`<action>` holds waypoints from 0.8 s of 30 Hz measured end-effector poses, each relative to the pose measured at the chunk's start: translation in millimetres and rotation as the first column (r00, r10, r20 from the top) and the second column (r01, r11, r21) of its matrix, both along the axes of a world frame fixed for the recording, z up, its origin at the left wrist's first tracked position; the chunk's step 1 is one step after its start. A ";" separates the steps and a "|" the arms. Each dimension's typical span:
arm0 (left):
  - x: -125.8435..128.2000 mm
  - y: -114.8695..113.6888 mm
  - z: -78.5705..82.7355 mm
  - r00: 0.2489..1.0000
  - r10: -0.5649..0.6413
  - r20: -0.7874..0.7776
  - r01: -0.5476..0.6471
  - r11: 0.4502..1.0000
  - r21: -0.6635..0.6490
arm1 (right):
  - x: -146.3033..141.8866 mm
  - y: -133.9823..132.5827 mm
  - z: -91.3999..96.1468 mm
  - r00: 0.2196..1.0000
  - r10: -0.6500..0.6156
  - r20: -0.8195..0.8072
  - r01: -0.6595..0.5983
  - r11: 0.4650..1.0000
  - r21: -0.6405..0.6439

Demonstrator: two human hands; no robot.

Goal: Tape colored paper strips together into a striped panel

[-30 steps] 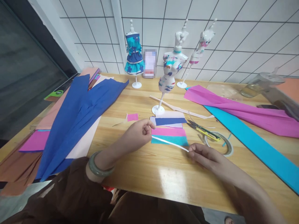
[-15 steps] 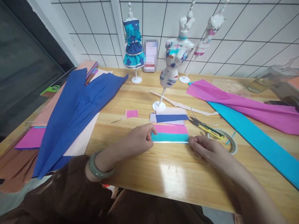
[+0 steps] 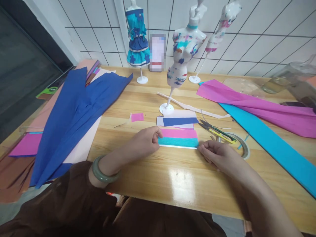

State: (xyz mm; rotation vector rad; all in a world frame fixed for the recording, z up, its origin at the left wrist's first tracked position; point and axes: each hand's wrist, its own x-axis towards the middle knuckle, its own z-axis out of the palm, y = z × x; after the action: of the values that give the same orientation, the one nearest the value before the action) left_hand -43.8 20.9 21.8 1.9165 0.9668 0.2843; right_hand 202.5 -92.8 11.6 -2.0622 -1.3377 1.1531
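Note:
A small pink and teal paper piece lies on the wooden table. A thin white strip runs along its near edge. My left hand pinches the strip's left end at the paper's left edge. My right hand pinches the strip's right end, fingers curled. Just behind lies a white piece with a blue band.
Yellow-handled scissors and a tape roll lie right of the piece. Three small mannequins stand at the back. Blue crepe sheets cover the left; pink and teal sheets spread right. A clear jug sits far right.
The white strip was held slanted above the paper; both hands have brought it down flat along the teal band's near edge. The view has tilted slightly.

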 end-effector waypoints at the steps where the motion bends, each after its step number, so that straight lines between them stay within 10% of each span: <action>1: 0.2 0.2 0.0 1.000 0.004 -0.005 -0.004 1.000 0.002 | -0.1 0.0 0.2 1.000 -0.007 0.003 0.007 1.000 0.001; 24: 2.5 1.5 2.6 0.999 -0.006 -0.039 0.009 0.998 0.057 | -4.1 5.2 8.4 0.999 -0.047 -0.017 0.046 0.998 -0.035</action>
State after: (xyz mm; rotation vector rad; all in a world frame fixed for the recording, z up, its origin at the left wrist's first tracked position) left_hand -41.3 22.4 24.4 1.9839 0.9861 0.2743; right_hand 198.3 -87.6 20.0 -2.0908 -1.2632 1.1801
